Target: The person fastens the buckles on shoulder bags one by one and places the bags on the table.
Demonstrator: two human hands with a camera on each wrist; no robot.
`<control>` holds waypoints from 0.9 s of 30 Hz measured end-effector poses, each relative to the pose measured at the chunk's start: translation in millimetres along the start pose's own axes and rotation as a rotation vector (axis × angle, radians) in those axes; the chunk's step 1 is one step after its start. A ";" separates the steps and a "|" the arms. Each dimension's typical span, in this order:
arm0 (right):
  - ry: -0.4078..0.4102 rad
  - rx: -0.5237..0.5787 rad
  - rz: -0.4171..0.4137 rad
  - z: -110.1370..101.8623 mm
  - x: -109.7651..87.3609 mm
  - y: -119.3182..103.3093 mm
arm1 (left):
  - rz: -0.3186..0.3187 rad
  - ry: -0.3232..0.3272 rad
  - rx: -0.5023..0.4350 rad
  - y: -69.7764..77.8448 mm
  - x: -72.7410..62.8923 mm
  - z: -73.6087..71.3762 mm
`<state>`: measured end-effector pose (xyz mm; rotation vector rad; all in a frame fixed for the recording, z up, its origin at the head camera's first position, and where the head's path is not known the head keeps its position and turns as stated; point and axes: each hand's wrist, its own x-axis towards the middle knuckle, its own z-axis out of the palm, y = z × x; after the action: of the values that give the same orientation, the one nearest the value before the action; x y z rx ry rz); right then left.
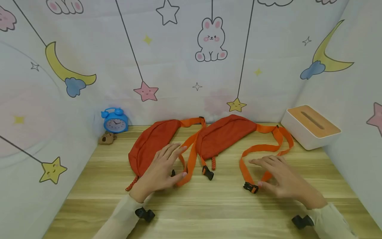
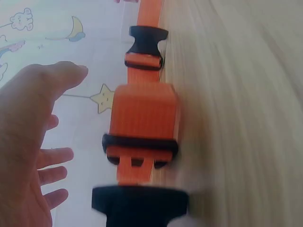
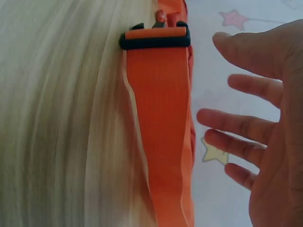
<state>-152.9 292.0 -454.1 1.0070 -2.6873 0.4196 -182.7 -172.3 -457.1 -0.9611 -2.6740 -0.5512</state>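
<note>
Two red-orange waist packs lie side by side on the wooden table, a left pack [image 1: 155, 141] and a right pack [image 1: 229, 134], both with orange straps. My left hand [image 1: 159, 169] is held over the left pack's lower edge and strap, fingers spread and holding nothing. A black buckle half [image 1: 208, 173] lies between the packs. In the left wrist view, black buckle pieces [image 2: 139, 203] lie beside the open thumb. Over the right pack's looped strap [image 1: 244, 166] hovers my right hand [image 1: 280, 179], its fingers extended. Its thumb is near a black buckle end [image 1: 250, 187]; contact is unclear.
A blue alarm clock [image 1: 115, 122] stands at the back left, with a small brown animal figure [image 1: 107, 138] before it. At the back right is a white tissue box [image 1: 308, 129] with a wood-coloured lid. Printed cloth walls [image 1: 179, 59] enclose the table.
</note>
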 end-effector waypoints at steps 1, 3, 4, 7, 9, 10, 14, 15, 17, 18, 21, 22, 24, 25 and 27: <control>0.002 0.000 -0.013 1.1 -0.2 -0.7 | 0.013 0.003 -0.003 1.7 2.0 1.5; 0.008 -0.003 -0.041 2.8 -0.2 -2.4 | 0.036 0.009 -0.012 5.2 5.2 4.3; 0.008 -0.003 -0.055 3.4 -0.2 -3.3 | 0.048 0.008 -0.016 6.9 6.6 6.0; 0.005 -0.005 -0.095 4.7 0.1 -4.9 | 0.079 -0.001 -0.029 11.8 11.0 10.7; -0.002 0.002 -0.112 5.4 0.8 -5.3 | 0.093 -0.012 -0.035 14.6 13.9 13.4; -0.005 0.008 -0.120 5.8 1.1 -5.4 | 0.097 -0.017 -0.041 15.8 15.4 14.9; -0.015 0.030 -0.136 8.4 1.5 -4.7 | 0.102 -0.027 -0.048 20.5 20.3 18.9; -0.016 0.033 -0.138 9.2 1.3 -4.4 | 0.103 -0.028 -0.050 21.7 21.4 19.5; -0.019 0.035 -0.139 10.6 0.9 -3.7 | 0.107 -0.036 -0.055 24.2 23.8 20.7; -0.022 0.037 -0.138 11.3 0.9 -3.4 | 0.108 -0.042 -0.056 25.6 25.1 21.0; -0.028 0.040 -0.142 13.4 1.7 -2.6 | 0.117 -0.058 -0.066 29.3 29.1 21.9; -0.029 0.043 -0.146 14.0 2.4 -2.4 | 0.122 -0.063 -0.069 30.5 30.6 22.4; -0.029 0.048 -0.157 15.2 4.3 -2.1 | 0.136 -0.068 -0.070 32.2 32.9 23.5; -0.025 0.047 -0.164 15.8 5.4 -1.9 | 0.145 -0.070 -0.067 32.9 34.1 24.3; -0.011 0.039 -0.177 17.2 7.6 -1.3 | 0.164 -0.070 -0.052 34.1 35.9 26.3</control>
<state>-159.7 280.5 -467.4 1.2496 -2.5800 0.4335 -190.2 -116.8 -459.1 -1.2224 -2.6200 -0.5630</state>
